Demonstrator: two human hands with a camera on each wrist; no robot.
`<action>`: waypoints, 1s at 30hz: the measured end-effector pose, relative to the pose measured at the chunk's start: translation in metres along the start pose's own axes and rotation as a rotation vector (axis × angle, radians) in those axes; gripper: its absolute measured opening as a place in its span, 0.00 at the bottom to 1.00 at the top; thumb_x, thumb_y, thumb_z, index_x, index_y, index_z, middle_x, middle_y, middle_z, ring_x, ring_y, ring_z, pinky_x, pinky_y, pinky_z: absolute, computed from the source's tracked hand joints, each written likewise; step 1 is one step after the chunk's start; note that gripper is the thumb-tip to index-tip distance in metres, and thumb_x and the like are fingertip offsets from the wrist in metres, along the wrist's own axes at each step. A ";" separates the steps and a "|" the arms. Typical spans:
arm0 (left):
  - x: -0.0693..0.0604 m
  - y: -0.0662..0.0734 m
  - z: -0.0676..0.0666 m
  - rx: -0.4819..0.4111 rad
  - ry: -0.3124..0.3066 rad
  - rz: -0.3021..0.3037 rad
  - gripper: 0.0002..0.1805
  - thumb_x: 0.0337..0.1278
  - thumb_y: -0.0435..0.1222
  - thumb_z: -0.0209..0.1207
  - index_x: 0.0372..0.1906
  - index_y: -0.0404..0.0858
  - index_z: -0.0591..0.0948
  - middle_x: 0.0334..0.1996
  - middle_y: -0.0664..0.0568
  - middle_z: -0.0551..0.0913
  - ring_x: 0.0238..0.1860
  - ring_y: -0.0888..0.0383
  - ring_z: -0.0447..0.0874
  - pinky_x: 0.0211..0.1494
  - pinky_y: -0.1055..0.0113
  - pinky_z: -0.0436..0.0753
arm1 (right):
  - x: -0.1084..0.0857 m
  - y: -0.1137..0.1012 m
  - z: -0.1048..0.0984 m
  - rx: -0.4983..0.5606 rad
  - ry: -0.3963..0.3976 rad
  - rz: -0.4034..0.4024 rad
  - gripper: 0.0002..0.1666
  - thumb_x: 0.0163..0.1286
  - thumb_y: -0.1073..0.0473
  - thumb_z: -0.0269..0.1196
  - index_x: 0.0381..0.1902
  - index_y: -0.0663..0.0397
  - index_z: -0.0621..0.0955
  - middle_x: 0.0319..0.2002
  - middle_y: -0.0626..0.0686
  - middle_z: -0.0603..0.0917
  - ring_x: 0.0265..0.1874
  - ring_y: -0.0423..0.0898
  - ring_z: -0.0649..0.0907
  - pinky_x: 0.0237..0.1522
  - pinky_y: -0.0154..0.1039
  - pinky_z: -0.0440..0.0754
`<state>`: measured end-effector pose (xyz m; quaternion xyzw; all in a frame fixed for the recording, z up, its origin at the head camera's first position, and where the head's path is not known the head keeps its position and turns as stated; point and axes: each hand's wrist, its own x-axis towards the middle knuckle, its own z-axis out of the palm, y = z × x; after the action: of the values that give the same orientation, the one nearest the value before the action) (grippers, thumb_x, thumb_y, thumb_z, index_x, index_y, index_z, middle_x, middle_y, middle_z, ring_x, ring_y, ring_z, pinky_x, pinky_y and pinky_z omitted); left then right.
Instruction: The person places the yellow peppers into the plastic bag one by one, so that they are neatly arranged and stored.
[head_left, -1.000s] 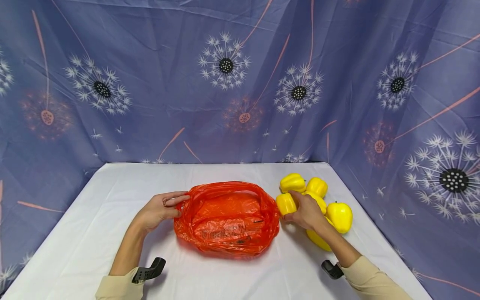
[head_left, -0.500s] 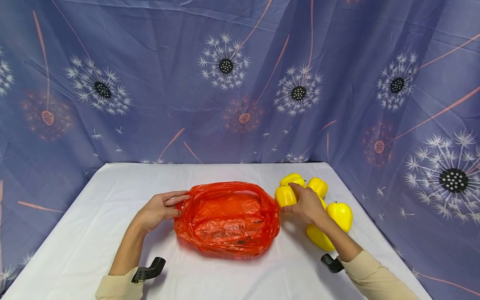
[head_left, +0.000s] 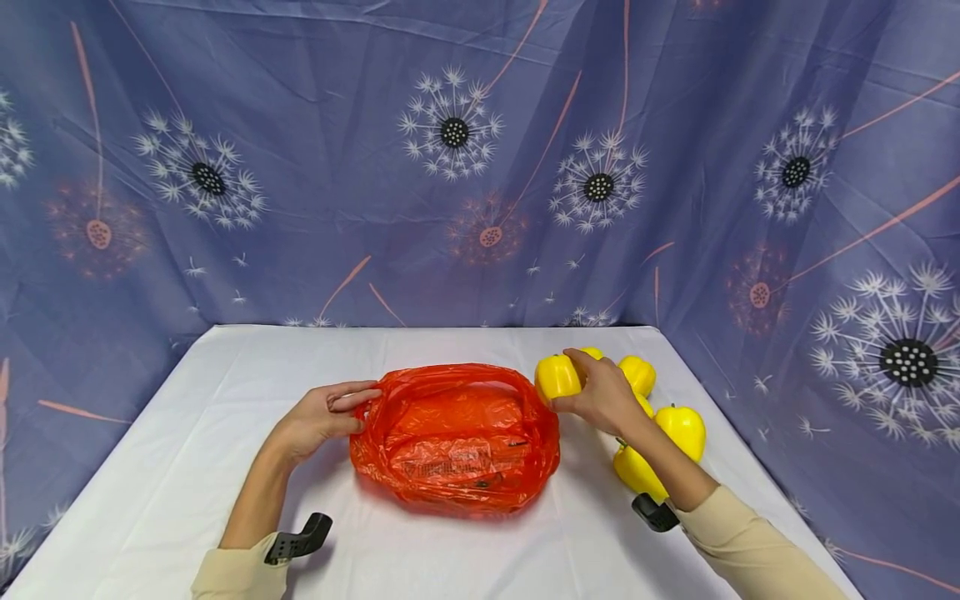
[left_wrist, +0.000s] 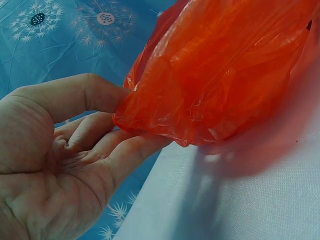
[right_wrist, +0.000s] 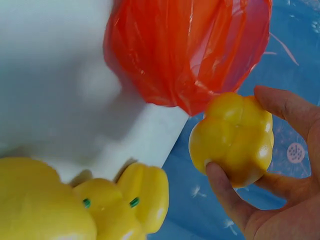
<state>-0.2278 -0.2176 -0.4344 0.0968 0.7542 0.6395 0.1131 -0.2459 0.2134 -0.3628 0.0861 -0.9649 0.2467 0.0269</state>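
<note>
1. Blue-violet fabric backdrop (head_left: pixel 337 208), printed with white and pink dandelions: hangs behind and to both sides.
2. Flat surface (head_left: pixel 450 562) under a white cloth: carries the things below.
3. Thin, translucent red plastic bag (head_left: pixel 459 502): mid-surface, mouth open upward, rim wrinkled, dark print showing within. It should be very light, limp and slippery, apt to crumple or slide if nudged; the film could tear, so the gathered rim looks the best place to hold.
4. Loose glossy yellow bell peppers (head_left: pixel 681 433): clustered on the surface right of the bag, five showing, some partly hidden.
5. Left hand (head_left: pixel 318 421): thumb and fingers hold the bag's left edge; in the left wrist view some fingertips are lost behind the plastic.
6. Right hand (head_left: pixel 603 396): thumb and fingers curl round the sides of one lobed, glossy yellow bell pepper (head_left: pixel 557 379), gripping it.
7. That gripped pepper: at the bag's far right edge; whether the two touch, I cannot tell. It looks firm and fairly light; the smooth skin may slip, so opposed sides, along the grooves, seem the sound hold.
8. Black plastic wrist mounts (head_left: pixel 300 539): one on each wrist.
</note>
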 end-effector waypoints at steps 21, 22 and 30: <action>0.002 -0.001 0.001 0.007 -0.003 0.010 0.41 0.46 0.22 0.62 0.72 0.31 0.70 0.67 0.37 0.76 0.55 0.68 0.81 0.38 0.68 0.82 | 0.009 -0.047 0.024 0.035 -0.041 -0.060 0.52 0.47 0.46 0.78 0.71 0.50 0.73 0.53 0.54 0.84 0.48 0.54 0.77 0.47 0.50 0.79; 0.001 -0.001 0.001 0.006 -0.002 0.010 0.41 0.46 0.22 0.62 0.72 0.31 0.70 0.67 0.38 0.76 0.56 0.68 0.81 0.38 0.68 0.82 | 0.009 -0.049 0.026 0.035 -0.042 -0.062 0.52 0.47 0.46 0.78 0.71 0.50 0.74 0.52 0.54 0.84 0.48 0.53 0.77 0.47 0.50 0.79; -0.001 -0.001 0.000 0.014 0.006 -0.001 0.40 0.45 0.22 0.62 0.72 0.31 0.71 0.67 0.38 0.77 0.55 0.68 0.80 0.38 0.66 0.82 | 0.011 -0.064 0.038 0.048 -0.054 -0.090 0.52 0.46 0.46 0.79 0.71 0.49 0.74 0.50 0.53 0.84 0.47 0.52 0.78 0.46 0.49 0.79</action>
<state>-0.2267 -0.2178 -0.4351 0.0951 0.7591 0.6344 0.1105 -0.2460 0.1385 -0.3646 0.1368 -0.9542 0.2658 0.0102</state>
